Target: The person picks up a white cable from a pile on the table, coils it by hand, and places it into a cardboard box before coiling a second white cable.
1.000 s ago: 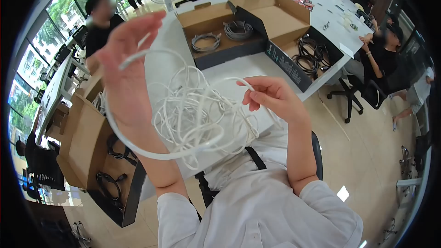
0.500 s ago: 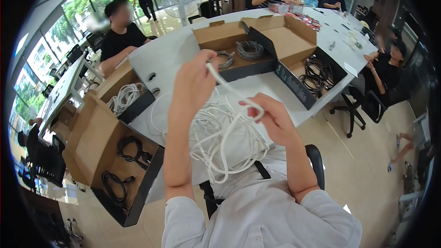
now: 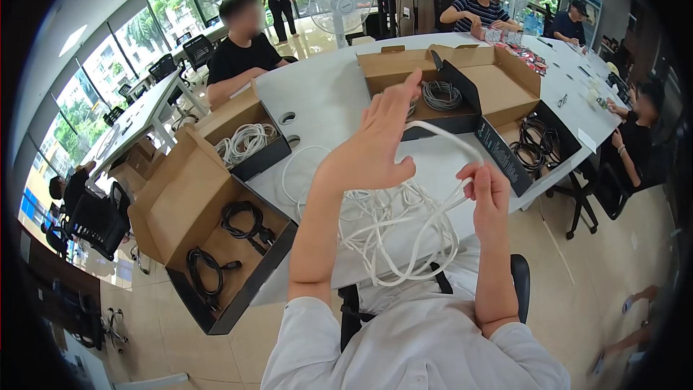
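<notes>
A thick strand of white cable (image 3: 442, 131) arcs between my two hands. My right hand (image 3: 491, 191) is closed, pinching this cable between thumb and fingers. My left hand (image 3: 372, 141) has its fingers stretched out and its thumb apart; the strand's far part disappears behind it, near the palm. Below both hands lies a loose tangle of white cable (image 3: 382, 232), spread over the table's front edge and hanging toward my lap.
An open box (image 3: 173, 195) at left holds black cables (image 3: 242, 220); another holds coiled white cable (image 3: 245, 143). At the back, a box holds grey cable (image 3: 442, 95), beside a box of black cables (image 3: 533, 141). Several people sit around the white table (image 3: 317, 87).
My left hand has gone from a closed grip on the cable to outstretched fingers. My right hand has closed more tightly on the strand. The whole view has swung, shifting the scene rightward.
</notes>
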`<state>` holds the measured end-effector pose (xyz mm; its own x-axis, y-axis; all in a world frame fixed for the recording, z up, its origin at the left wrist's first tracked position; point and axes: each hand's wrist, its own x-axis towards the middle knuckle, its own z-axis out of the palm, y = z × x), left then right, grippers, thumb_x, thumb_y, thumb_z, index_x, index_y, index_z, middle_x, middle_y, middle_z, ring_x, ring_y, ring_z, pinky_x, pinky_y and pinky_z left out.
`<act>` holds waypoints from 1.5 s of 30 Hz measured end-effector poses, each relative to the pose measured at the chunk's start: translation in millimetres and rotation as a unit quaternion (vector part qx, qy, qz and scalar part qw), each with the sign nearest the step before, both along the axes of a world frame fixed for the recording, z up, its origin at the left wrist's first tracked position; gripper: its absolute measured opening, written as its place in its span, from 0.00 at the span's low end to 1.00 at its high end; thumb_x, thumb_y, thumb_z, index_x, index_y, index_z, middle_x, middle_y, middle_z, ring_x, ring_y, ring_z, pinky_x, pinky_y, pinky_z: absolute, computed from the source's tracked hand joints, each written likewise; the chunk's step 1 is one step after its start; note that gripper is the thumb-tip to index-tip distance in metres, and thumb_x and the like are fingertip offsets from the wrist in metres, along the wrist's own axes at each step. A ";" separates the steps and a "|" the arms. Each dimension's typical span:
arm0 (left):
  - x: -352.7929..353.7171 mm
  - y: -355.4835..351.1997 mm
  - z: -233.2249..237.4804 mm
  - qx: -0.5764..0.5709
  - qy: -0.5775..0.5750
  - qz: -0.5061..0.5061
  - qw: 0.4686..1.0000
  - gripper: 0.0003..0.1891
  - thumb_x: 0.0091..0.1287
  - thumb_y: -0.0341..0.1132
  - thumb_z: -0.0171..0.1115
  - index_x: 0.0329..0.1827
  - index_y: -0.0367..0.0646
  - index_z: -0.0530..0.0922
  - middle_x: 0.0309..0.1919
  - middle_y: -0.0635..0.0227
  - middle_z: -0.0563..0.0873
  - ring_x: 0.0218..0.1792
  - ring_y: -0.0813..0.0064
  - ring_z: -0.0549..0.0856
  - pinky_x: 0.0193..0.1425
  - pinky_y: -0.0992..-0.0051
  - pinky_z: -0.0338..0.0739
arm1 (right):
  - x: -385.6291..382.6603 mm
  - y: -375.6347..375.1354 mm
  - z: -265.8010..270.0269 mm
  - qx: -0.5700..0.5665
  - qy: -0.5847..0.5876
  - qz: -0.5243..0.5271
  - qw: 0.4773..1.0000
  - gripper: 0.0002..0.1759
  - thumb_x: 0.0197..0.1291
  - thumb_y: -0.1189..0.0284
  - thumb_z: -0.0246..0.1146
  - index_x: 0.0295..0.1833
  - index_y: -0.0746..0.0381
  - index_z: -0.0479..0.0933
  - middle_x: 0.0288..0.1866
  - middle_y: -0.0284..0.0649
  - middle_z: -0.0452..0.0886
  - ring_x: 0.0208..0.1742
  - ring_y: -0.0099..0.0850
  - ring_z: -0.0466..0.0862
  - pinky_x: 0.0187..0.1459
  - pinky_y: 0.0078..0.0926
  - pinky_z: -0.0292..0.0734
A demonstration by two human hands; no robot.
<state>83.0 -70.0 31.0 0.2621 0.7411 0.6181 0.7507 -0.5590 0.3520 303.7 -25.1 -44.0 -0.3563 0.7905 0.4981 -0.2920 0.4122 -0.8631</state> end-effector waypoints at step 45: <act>-17.7 -95.7 41.8 -0.108 -0.315 0.023 0.943 0.11 0.75 0.36 0.50 0.42 0.37 0.77 0.23 0.69 0.81 0.20 0.86 0.73 0.25 0.82 0.68 | 32.2 67.6 -27.5 -0.101 -0.023 -0.210 0.972 0.13 0.71 0.65 0.58 0.42 0.64 0.82 0.18 0.27 0.72 0.14 0.11 0.63 0.15 0.13 0.52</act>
<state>65.3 -165.7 72.8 -0.1422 0.8693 0.4734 0.3766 -0.3947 0.8380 335.9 42.5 -71.4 0.0011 0.9512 0.3086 -0.0946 0.3073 -0.9469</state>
